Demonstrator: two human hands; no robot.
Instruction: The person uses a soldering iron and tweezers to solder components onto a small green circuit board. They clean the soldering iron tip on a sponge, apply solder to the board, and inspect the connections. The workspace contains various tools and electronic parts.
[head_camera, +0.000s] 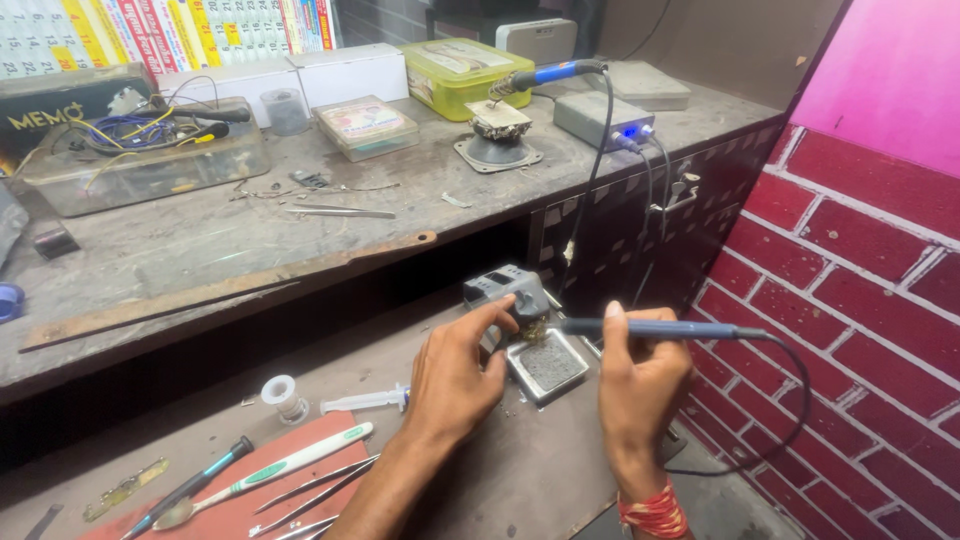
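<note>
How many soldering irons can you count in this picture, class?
2. One soldering iron is held in the right hand over the small metal tray. A blue-handled iron rests on the upper shelf. Others may be hidden among the clutter.

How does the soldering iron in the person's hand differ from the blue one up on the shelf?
The held soldering iron has a dark grey handle, while the shelf soldering iron has a bright blue one. The held one lies about level in the right hand, tip toward the metal tray; the shelf one rests tilted on a round stand, in no hand. Both are slim, pen-shaped and trail a dark cord.
</note>
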